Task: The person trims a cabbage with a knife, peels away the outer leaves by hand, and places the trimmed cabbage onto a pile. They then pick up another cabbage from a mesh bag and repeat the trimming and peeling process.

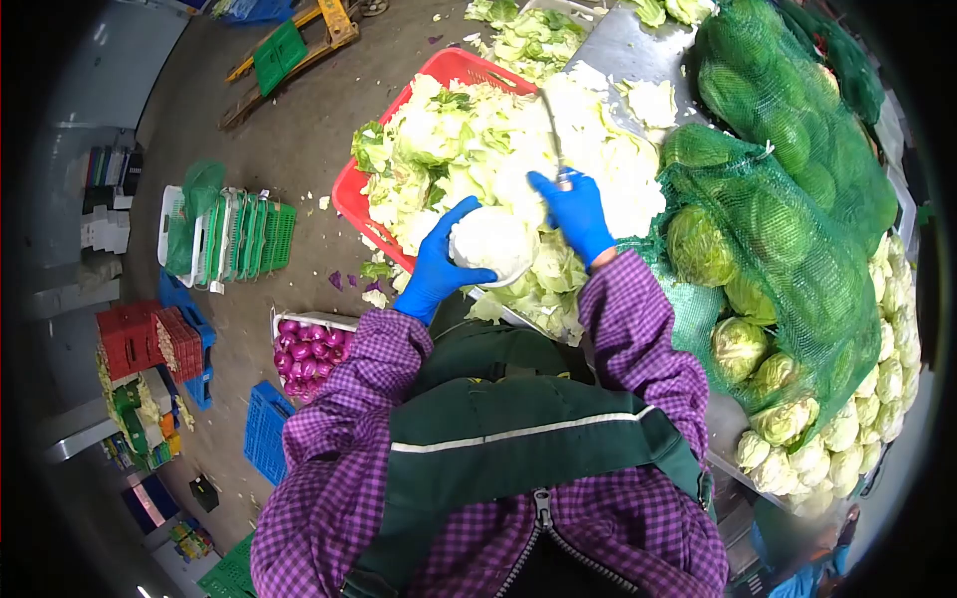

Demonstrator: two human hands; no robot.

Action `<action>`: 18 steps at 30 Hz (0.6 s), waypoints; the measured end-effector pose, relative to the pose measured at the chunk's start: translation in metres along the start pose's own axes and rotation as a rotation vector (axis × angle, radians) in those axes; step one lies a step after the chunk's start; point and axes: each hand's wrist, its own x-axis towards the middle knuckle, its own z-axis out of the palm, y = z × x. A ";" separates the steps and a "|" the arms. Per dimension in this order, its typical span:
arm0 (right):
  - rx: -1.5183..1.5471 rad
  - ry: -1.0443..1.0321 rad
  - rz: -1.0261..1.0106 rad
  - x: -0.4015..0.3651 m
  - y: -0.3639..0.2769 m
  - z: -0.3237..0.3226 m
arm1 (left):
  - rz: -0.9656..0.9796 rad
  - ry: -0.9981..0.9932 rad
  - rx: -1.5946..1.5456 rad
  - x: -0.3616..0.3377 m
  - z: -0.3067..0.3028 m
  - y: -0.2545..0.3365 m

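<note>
A trimmed, pale cabbage [492, 246] rests in my left hand [436, 267], whose gloved thumb and fingers wrap round its left side. My right hand [580, 213], also in a blue glove, is closed on the handle of a knife [554, 130]. The thin blade points away from me, apart from the cabbage. Beneath and beyond both hands lies a heap of loose cabbage leaves [469, 140], filling a red crate [351, 197] and spreading onto the metal table [623, 50].
To the right, green net sacks [797, 229] hold several whole cabbages, some spilling from an opening. Trimmed cabbages [842, 429] are stacked at the table's right edge. On the floor at left stand a crate of red onions [309, 354], a blue crate [267, 431] and a yellow pallet jack [337, 18].
</note>
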 end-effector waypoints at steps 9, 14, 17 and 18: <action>-0.286 0.283 -0.120 -0.010 0.015 -0.046 | -0.015 0.096 -0.446 -0.001 -0.011 0.023; -0.070 -0.051 -0.302 -0.045 -0.031 -0.024 | -0.030 0.095 -0.586 0.001 -0.008 0.030; -0.035 -0.114 -0.393 -0.054 -0.056 -0.004 | -0.063 0.095 -0.638 0.003 -0.002 0.040; -0.016 -0.155 -0.343 -0.051 -0.061 0.001 | -0.069 0.075 -0.642 0.003 -0.001 0.043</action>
